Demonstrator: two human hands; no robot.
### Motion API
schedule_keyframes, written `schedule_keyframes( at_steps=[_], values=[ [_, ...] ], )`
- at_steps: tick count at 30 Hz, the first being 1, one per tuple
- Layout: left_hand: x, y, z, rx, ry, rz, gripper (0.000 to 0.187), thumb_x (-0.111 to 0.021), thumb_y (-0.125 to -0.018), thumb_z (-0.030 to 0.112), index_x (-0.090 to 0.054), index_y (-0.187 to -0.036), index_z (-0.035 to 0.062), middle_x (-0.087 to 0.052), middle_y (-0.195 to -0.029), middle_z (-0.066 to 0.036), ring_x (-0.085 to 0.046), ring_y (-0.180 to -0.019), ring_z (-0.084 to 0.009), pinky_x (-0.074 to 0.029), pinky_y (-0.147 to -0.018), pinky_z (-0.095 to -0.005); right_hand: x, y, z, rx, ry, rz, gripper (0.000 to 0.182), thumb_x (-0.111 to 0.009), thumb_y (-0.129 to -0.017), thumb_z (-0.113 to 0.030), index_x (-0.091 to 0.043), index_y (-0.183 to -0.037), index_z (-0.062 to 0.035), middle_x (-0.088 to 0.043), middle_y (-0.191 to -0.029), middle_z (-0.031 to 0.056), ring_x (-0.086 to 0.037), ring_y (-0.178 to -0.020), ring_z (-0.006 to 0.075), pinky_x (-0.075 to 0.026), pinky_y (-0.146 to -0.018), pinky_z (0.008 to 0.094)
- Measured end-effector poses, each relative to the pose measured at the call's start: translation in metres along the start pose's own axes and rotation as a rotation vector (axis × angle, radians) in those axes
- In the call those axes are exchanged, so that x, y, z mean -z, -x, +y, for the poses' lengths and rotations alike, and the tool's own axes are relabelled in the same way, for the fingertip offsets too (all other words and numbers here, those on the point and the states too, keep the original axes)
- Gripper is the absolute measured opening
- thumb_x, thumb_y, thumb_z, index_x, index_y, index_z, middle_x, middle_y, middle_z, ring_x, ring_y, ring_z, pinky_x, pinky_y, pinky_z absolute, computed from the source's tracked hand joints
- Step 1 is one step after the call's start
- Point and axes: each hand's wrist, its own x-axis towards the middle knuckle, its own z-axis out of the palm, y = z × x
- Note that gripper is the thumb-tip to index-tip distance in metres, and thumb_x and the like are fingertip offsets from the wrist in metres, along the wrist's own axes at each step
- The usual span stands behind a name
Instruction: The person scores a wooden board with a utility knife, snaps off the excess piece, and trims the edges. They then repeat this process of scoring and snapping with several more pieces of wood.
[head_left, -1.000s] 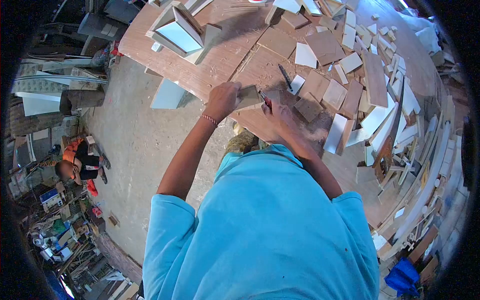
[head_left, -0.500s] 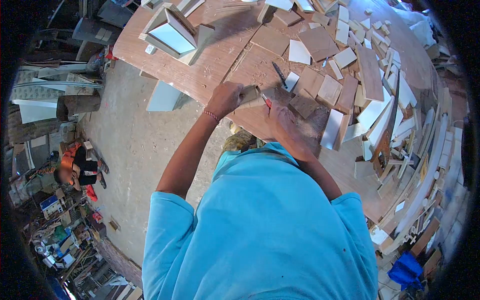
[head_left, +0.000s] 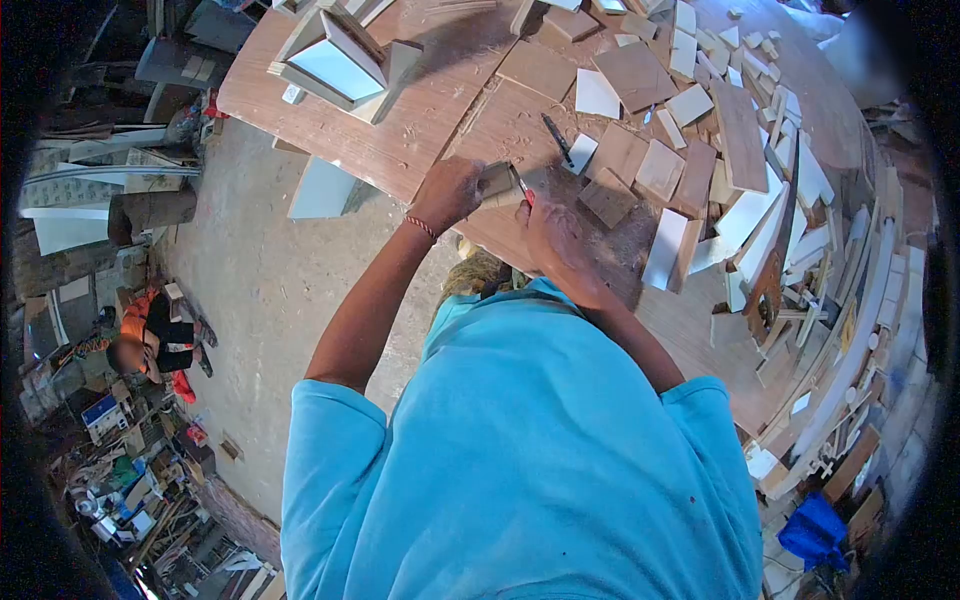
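Note:
Near the front edge of the wooden table (head_left: 400, 150), my left hand (head_left: 449, 190) is closed on one end of a small wood piece (head_left: 497, 185). My right hand (head_left: 552, 230) is closed around a tool with a red handle (head_left: 529, 198). The tool's thin dark metal part touches or nearly touches the other end of the wood piece; its exact shape is too small to tell. Beyond my right hand lie a black pen-like tool (head_left: 557, 139) and a white-faced block (head_left: 581, 153). Wood shavings are scattered on the tabletop.
A box-like wooden frame with a white panel (head_left: 338, 70) stands at the table's far left. Many wood offcuts (head_left: 660, 170) are piled on the right, with a handsaw (head_left: 768, 290) among them. A seated person (head_left: 150, 335) in orange is at the far left, beyond the concrete floor (head_left: 255, 300).
The view has shifted slightly, so the table items appear a little higher and to the left. Both hands keep their holds, and the tool stays at the wood piece's end.

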Motion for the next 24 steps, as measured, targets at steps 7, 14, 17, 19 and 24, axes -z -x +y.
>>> schedule_keyframes(
  at_steps=[7,14,17,19,24],
  values=[
    [-0.004,-0.003,-0.003,0.038,0.020,-0.042,0.012,-0.058,-0.066,0.014,-0.057,-0.070,0.0019,-0.056,-0.065,-0.019,-0.056,-0.065,-0.0347,-0.044,-0.059,-0.0421,0.002,-0.004,-0.005,-0.082,0.024,-0.061,0.027,-0.044,-0.081,-0.024,-0.054,-0.086,0.0010,-0.058,-0.073,0.0232,-0.058,-0.067,0.0363,-0.046,-0.060,0.0440],
    [0.003,-0.003,0.002,0.073,-0.020,-0.076,0.011,-0.057,-0.063,0.012,-0.056,-0.067,0.0009,-0.056,-0.065,-0.020,-0.056,-0.067,-0.0347,-0.044,-0.062,-0.0424,0.007,0.003,-0.003,-0.057,-0.020,-0.077,0.028,-0.045,-0.079,-0.023,-0.055,-0.088,0.0013,-0.058,-0.072,0.0235,-0.058,-0.068,0.0367,-0.046,-0.063,0.0446],
    [0.004,0.000,0.007,0.084,-0.062,-0.072,0.012,-0.057,-0.063,0.012,-0.056,-0.067,0.0009,-0.056,-0.065,-0.020,-0.056,-0.067,-0.0342,-0.044,-0.062,-0.0422,0.003,-0.002,-0.005,-0.083,-0.001,-0.061,0.028,-0.045,-0.079,-0.023,-0.055,-0.087,0.0019,-0.058,-0.072,0.0243,-0.058,-0.070,0.0367,-0.046,-0.063,0.0446],
    [0.002,0.000,0.006,0.084,-0.056,-0.060,0.012,-0.057,-0.063,0.012,-0.056,-0.067,0.0012,-0.056,-0.065,-0.019,-0.056,-0.067,-0.0339,-0.044,-0.062,-0.0421,0.004,-0.004,-0.007,-0.082,-0.059,-0.053,0.028,-0.044,-0.079,-0.023,-0.056,-0.086,0.0021,-0.057,-0.074,0.0255,-0.058,-0.072,0.0370,-0.046,-0.064,0.0444],
    [-0.004,0.000,0.003,0.052,-0.032,-0.036,0.012,-0.057,-0.063,0.012,-0.056,-0.067,0.0015,-0.056,-0.065,-0.019,-0.056,-0.067,-0.0335,-0.044,-0.061,-0.0423,-0.009,-0.008,0.004,-0.084,0.015,-0.091,0.029,-0.044,-0.079,-0.022,-0.056,-0.085,0.0027,-0.057,-0.074,0.0260,-0.058,-0.073,0.0373,-0.046,-0.063,0.0444]
  ],
)
